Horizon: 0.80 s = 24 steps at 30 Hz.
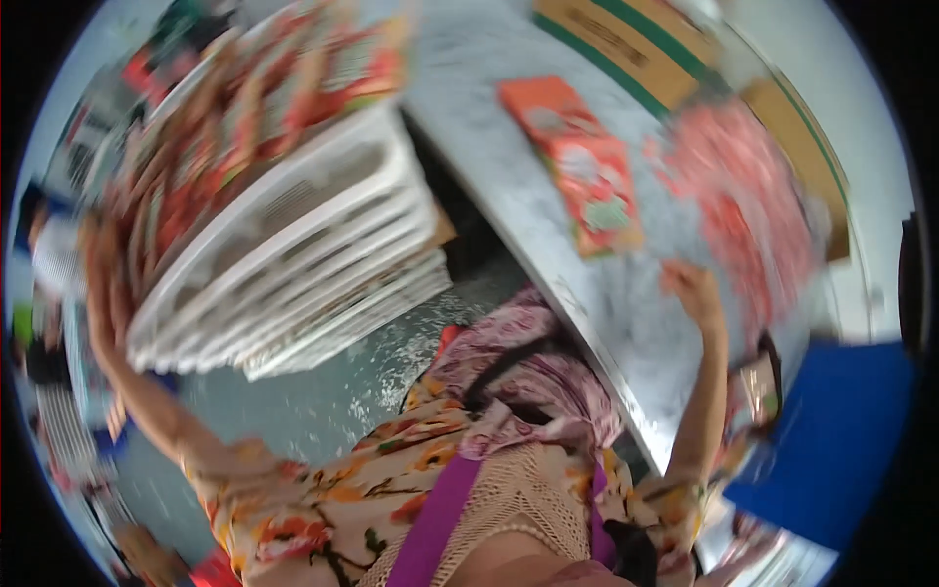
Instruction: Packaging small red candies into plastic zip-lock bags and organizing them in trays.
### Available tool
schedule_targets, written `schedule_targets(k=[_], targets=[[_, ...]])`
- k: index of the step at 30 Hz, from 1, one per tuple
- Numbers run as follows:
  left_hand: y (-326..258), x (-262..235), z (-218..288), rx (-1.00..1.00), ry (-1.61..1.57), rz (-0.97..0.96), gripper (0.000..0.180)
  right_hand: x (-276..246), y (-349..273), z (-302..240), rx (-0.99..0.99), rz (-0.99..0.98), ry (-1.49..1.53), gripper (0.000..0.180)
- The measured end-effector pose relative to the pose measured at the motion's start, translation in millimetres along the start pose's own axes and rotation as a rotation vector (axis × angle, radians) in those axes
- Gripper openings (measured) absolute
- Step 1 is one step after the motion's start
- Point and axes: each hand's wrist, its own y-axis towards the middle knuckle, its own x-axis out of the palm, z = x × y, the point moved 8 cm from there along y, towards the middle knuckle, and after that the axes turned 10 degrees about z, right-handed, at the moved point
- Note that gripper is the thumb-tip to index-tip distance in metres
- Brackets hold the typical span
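Observation:
My left hand (106,279) is at the left side of a white slatted plastic crate (293,254), against the red and brown flat packets (245,127) heaped in it. Motion smears its fingers, so their grip cannot be made out. Over the grey tabletop (469,88) at the right, my right hand (693,292) is closed, fingers curled in, with nothing showing in it. Beyond that hand lie two overlapping red packets (592,186). Just right of it is a blurred heap of pink and red clear plastic packets (748,205).
More white crates (342,328) are stacked under the top one. Brown cartons with green stripes (626,49) stand at the table's far side. A blue panel or bin (822,440) is at the right. Other people (64,254) are at the far left. The floor (323,411) is wet-looking.

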Motion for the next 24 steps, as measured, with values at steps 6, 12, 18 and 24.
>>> schedule_targets(k=[6,12,18,24], targets=[[-34,-72,97,0.118,0.058,0.211,0.028,-38,15,131,0.135,0.526,-0.188,0.032],[-62,-159,92,0.089,0.238,0.418,0.027,-118,-18,227,0.411,0.7,-0.429,0.045],[24,-57,251,-0.11,-0.731,0.077,0.022,-163,-9,295,0.666,0.679,-0.556,0.055],[55,182,494,0.334,-0.78,-0.331,0.065,-137,-55,333,0.759,0.771,-0.756,0.052]])
